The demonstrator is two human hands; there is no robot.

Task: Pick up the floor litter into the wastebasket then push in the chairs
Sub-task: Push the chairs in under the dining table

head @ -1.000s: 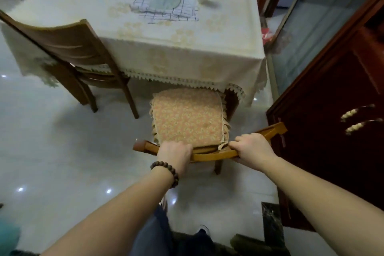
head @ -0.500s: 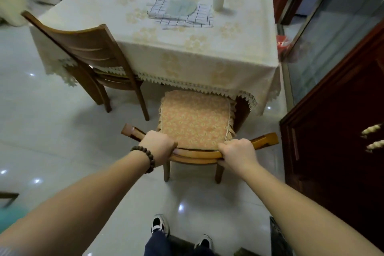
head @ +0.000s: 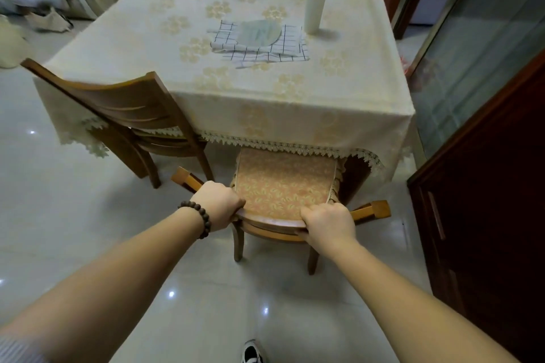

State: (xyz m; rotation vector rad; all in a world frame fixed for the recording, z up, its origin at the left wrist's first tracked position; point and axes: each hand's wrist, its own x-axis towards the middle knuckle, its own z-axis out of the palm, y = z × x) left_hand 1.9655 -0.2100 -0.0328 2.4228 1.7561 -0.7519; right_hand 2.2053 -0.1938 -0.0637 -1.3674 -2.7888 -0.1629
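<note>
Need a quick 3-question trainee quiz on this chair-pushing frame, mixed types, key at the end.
1. True or false: both hands grip the top rail of the cushioned chair.
2. Which wrist wears the bead bracelet? A) left B) right
3. Fill in: the tumbler stands on the ____.

Key:
1. True: left hand and right hand are both curled over the rail.
2. A
3. table

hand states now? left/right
Left hand: closed, holding the chair backrest.
Right hand: closed, holding the same chair backrest.
</note>
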